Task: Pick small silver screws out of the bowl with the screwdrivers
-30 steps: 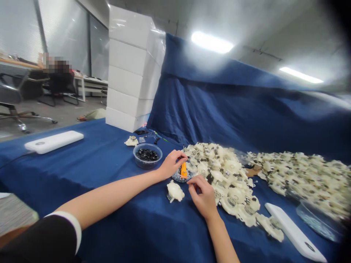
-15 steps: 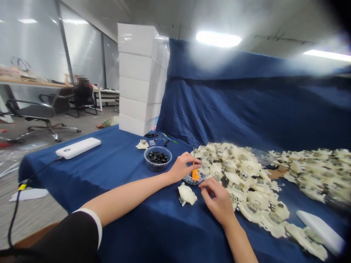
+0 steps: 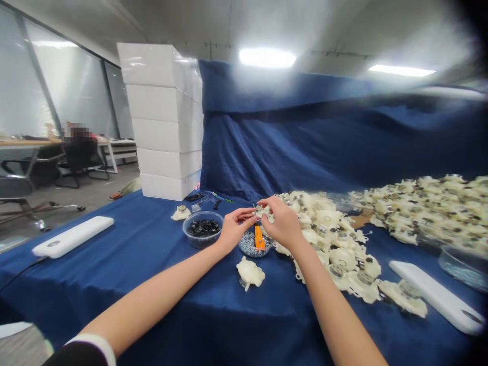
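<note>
My left hand [image 3: 233, 229] and my right hand [image 3: 281, 222] meet above a small dish of tiny silver parts [image 3: 249, 246], where an orange-handled tool [image 3: 259, 238] stands. The right hand's fingers pinch a small cream plastic part [image 3: 262, 211]. The left hand's thumb and fingers are closed at that same part. One cream plastic housing [image 3: 249, 272] lies alone on the blue cloth just in front of the dish. A big heap of the same cream housings [image 3: 335, 239] lies right of my hands.
A clear bowl of small black parts [image 3: 203, 228] stands left of the dish. White flat devices lie at left [image 3: 72, 236] and right [image 3: 436, 296]. A stack of white boxes [image 3: 163, 119] stands behind. A second heap [image 3: 427, 208] lies far right. A person sits at a distant desk [image 3: 78, 145].
My right hand rose from the cloth beside the lone housing and now holds a small part up to my left hand. My head turned, shifting the view.
</note>
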The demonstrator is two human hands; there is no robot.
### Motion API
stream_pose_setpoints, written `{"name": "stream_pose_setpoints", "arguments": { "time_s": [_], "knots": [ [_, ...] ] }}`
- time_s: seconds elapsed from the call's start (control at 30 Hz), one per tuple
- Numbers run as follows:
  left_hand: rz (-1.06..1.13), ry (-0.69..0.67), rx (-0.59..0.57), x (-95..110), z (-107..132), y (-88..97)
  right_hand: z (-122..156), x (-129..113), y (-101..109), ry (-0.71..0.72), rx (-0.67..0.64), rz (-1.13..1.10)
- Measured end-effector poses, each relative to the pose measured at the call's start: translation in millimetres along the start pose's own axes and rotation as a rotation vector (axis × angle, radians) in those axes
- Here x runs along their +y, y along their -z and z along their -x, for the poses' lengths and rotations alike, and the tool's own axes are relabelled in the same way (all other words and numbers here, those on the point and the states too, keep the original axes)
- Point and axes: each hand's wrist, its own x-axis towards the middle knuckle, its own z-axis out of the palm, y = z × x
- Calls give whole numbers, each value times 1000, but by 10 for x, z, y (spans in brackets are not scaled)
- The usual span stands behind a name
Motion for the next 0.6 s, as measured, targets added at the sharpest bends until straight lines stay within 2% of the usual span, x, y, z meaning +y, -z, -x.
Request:
{"name": "stream_pose_setpoints", "arguments": {
  "time_s": [0.13, 0.33, 0.6],
  "knots": [
    [29, 26, 29, 2, -9, -2, 11, 168, -145, 47, 8, -95],
    [2, 21, 11, 2, -10, -8, 185, 135, -192, 66, 35, -176],
    [2, -4, 51, -32, -31, -8, 213, 188, -232, 98, 101, -183]
  ]
}}
